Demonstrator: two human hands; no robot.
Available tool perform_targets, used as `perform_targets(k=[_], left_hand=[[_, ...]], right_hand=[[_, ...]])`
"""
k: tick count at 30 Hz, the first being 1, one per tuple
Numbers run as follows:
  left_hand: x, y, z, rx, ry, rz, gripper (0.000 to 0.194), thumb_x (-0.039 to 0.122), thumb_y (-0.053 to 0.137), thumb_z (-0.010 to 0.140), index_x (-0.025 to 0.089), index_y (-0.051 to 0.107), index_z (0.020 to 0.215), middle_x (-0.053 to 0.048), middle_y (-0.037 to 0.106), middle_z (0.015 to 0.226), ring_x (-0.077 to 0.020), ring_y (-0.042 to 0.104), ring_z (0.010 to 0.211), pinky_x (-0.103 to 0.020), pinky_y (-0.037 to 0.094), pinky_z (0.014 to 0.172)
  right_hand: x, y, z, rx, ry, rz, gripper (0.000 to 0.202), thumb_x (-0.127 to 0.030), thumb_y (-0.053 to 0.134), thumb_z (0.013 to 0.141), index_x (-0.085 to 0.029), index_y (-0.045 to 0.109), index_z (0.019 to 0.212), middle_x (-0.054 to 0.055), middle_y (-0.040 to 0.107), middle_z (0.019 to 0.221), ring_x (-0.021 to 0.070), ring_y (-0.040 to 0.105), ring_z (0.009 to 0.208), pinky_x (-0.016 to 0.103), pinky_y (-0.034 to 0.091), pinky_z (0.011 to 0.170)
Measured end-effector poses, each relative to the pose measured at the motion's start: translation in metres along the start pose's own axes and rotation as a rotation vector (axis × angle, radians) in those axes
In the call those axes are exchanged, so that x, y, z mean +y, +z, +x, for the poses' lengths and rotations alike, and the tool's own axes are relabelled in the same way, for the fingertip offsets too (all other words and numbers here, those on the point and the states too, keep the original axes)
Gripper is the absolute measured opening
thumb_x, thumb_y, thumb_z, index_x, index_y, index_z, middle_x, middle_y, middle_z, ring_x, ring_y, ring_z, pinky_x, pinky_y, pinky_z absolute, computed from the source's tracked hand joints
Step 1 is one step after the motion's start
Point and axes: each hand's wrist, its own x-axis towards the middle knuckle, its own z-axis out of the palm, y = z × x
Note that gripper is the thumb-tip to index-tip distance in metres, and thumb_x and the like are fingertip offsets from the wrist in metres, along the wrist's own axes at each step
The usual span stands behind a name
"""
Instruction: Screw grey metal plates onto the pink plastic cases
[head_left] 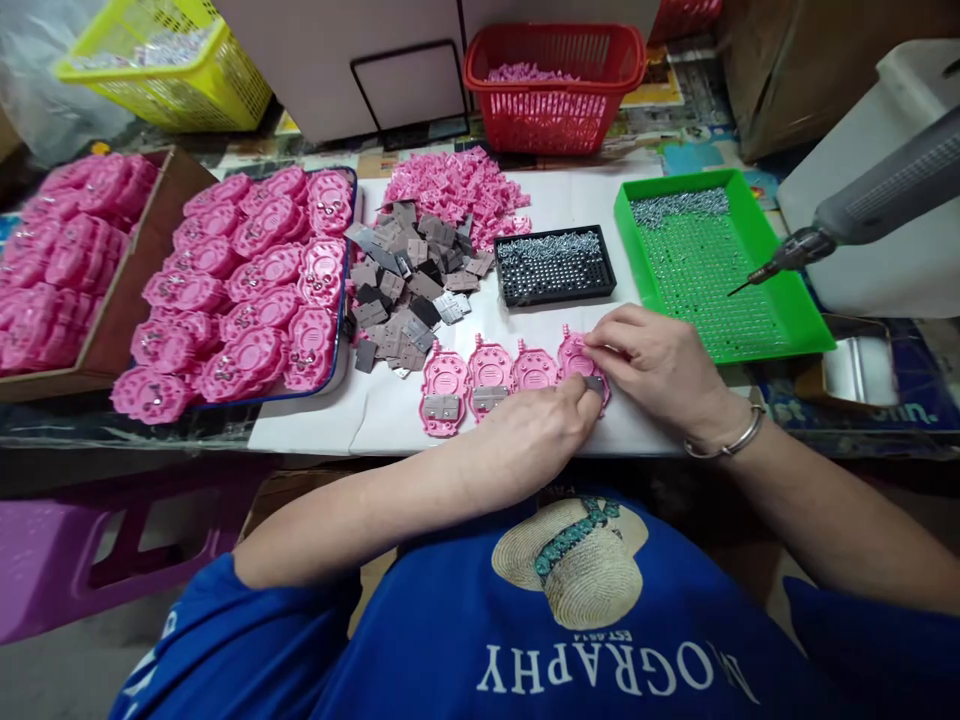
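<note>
Several pink plastic shells lie in a row at the table's front edge. A grey plate sits in the lower part of the leftmost shell, and another grey plate is in the shell beside it. My left hand reaches across to the rightmost pink shell, its fingers closed on a small grey plate at that shell's lower part. With thumb and fingers pinched together, my right hand grips the same shell's upper right edge. My left hand partly hides the third shell.
Behind the row are loose grey plates, small pink parts and a black screw tray. A green tray with screws lies under an electric screwdriver at right. Stacked pink shells fill a blue-rimmed tray at left.
</note>
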Motion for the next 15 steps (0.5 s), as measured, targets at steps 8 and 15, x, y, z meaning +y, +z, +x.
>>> perform_targets(k=[8, 15], left_hand=[[-0.0014, -0.0001, 0.0008, -0.037, 0.016, 0.054, 0.025, 0.001, 0.032, 0.093, 0.012, 0.052, 0.104, -0.014, 0.061, 0.117, -0.0177, 0.067, 0.075, -0.029, 0.05, 0.058], [-0.0042, 0.0019, -0.0001, -0.042, 0.042, 0.048, 0.024, 0.002, 0.033, 0.094, 0.011, 0.053, 0.105, -0.014, 0.061, 0.114, -0.0168, 0.066, 0.071, -0.028, 0.048, 0.053]], right_hand=[[0.0032, 0.0052, 0.0041, -0.019, -0.028, 0.029, 0.019, -0.025, 0.057, 0.094, -0.016, 0.072, 0.088, 0.003, 0.066, 0.091, 0.011, 0.06, 0.079, 0.024, 0.046, 0.072], [0.0043, 0.0085, 0.0067, -0.075, 0.006, 0.019, 0.019, -0.024, 0.057, 0.094, -0.016, 0.074, 0.091, 0.004, 0.066, 0.093, 0.0112, 0.06, 0.081, 0.025, 0.046, 0.072]])
